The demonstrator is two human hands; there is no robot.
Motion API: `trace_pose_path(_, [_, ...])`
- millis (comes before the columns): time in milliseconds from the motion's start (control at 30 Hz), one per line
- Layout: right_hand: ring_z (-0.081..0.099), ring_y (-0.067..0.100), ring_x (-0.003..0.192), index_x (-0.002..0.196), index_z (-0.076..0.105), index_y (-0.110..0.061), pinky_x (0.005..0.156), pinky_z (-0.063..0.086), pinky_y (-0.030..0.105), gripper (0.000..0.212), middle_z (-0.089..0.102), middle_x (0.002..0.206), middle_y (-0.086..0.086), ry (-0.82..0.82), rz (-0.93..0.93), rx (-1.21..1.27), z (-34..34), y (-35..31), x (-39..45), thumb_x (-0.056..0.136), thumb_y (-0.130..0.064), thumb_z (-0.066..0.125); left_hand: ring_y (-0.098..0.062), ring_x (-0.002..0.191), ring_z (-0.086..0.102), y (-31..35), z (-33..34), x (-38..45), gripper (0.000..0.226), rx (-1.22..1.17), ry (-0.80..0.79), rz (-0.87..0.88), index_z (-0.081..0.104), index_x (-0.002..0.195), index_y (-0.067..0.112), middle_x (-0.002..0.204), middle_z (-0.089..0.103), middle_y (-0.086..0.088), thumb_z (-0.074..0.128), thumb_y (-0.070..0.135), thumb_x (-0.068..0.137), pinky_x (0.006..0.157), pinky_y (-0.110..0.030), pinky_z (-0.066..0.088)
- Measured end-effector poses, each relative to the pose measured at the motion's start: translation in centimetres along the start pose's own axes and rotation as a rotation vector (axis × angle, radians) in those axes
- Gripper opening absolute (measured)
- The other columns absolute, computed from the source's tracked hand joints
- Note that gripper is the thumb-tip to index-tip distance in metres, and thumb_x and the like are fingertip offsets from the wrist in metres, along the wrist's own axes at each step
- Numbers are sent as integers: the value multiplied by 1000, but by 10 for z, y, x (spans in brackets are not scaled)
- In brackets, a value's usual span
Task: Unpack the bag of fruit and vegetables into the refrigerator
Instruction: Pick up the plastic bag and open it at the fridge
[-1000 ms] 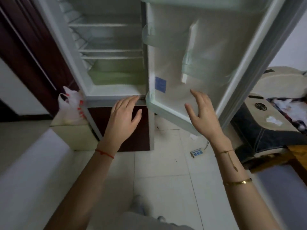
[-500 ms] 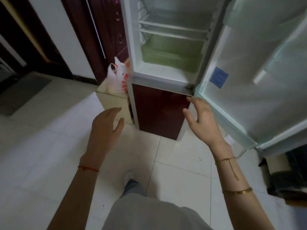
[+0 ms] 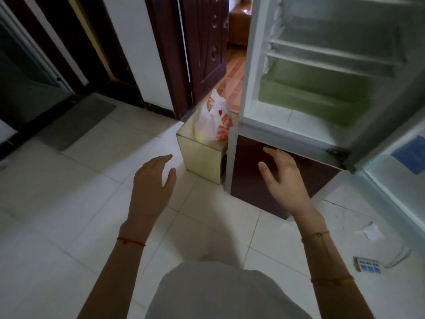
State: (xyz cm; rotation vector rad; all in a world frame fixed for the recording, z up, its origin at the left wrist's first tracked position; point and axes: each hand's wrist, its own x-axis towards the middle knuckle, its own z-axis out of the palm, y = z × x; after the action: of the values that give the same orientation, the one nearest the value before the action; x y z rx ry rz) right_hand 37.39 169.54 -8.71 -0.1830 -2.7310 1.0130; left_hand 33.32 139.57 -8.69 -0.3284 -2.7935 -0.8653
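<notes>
Both hands spread, grasping nothing: left hand (image 3: 153, 178), right hand (image 3: 284, 180). White-orange plastic bag (image 3: 213, 123) knotted, contents hidden, on small cabinet (image 3: 202, 157) beyond, between hands. Refrigerator (image 3: 322, 72) open above right hand, green crisper drawer (image 3: 308, 97) inside.

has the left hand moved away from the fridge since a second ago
Yes. The left hand was at the refrigerator's lower sill; now it is left of it, low over the floor, nearer the bag.

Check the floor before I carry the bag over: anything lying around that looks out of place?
Yes: a crumpled scrap and a small white-and-blue device with its cord lie loose on the floor tiles, right of the open refrigerator.
</notes>
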Motion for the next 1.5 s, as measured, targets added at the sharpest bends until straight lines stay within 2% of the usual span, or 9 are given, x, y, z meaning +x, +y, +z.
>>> trace_pose_path(200, [42,18,133,138,50,-16,109,30,27,43,54,136,3,-22,-16,19,44,-19,68,98,-34,53,-22,123,56,-35,-1,68,45,-16,-29,-48,57,133,11,133,61,-6,44,33,96,107,-43,44])
trace_pose_path(367, [46,16,129,137,49,-17,109,39,37,45,55,135,1,-68,2,43,72,-18,132,98,-39,50,-22,127,54,-53,14,133,43,-27,-35,-78,56,135,12,136,60,-6,45,32,98,109,-41,40])
trace_pose_path(500, [44,12,129,141,46,-20,107,31,24,45,51,139,-2,-107,6,62,89,-17,193,99,-37,49,-23,124,56,-64,31,195,39,-23,-12,-71,57,133,10,134,61,-8,49,29,99,106,-35,39])
trace_pose_path(600, [43,0,112,136,49,-19,95,30,11,38,52,123,-10,-108,-35,94,98,-18,242,100,-30,50,-22,123,56,-67,45,243,36,-37,11,-82,58,132,10,133,62,-8,54,23,99,106,-38,42])
trace_pose_path(767, [54,13,117,139,45,-23,97,52,40,39,54,132,-4,-160,-51,158,116,-6,328,102,-33,48,-22,120,58,-68,69,320,35,-41,48,-67,59,131,9,130,63,-9,57,20,98,102,-30,39])
trace_pose_path(933, [54,16,122,141,41,-24,95,54,42,45,51,138,-2,-143,-64,151,133,10,401,100,-41,42,-18,123,55,-74,98,385,36,-51,0,-76,57,134,13,133,61,-4,55,23,99,102,-24,36])
trace_pose_path(1200, [56,16,121,135,41,-33,99,52,44,42,50,137,-5,-125,115,171,178,32,488,97,-51,40,-15,107,60,-96,161,472,34,-138,-207,-142,59,128,15,122,64,-3,58,28,96,93,-27,52])
trace_pose_path(1333, [55,20,120,135,46,-22,101,50,44,38,53,134,2,-107,167,132,199,36,518,100,-36,47,-15,99,63,-107,188,503,30,-174,-338,-233,60,121,17,116,64,-1,59,34,95,86,-33,58])
trace_pose_path(1500, [60,21,113,130,53,-17,99,52,42,35,60,126,5,-119,262,78,228,40,554,98,-32,53,-12,93,61,-121,222,532,27,-241,-532,-321,63,112,15,111,68,-3,59,35,96,73,-22,56])
